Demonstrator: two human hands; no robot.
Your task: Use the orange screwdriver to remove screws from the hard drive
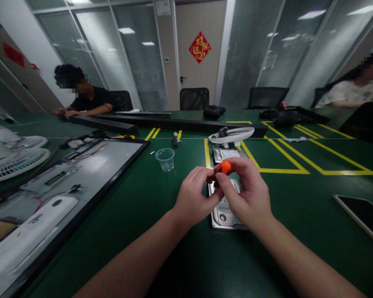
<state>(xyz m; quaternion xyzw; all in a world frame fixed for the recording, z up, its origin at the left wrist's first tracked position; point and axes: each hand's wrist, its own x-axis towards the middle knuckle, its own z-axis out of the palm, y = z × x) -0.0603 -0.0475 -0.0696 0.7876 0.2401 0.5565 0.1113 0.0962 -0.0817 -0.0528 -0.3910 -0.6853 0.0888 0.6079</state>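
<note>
My left hand [195, 196] and my right hand [250, 192] meet over a silver hard drive [223, 217] lying on the green table. Between my right thumb and fingers is a small tool with a rounded orange end [225, 167] and a dark part; it looks like a screwdriver handle, but most of it is hidden. My left fingers are closed against its dark side, and what exactly they pinch does not show. Just beyond the hands lies a second hard drive [228, 155], partly covered by my right fingers. A clear plastic cup [165, 159] stands to the left.
On the left lies a large opened panel [112, 159] with a white device [34, 231] on it and white fans [21, 159] beyond. A white fan grille [236, 134] and long black bars [186, 123] lie ahead. A phone [365, 217] is at right. Two people sit across.
</note>
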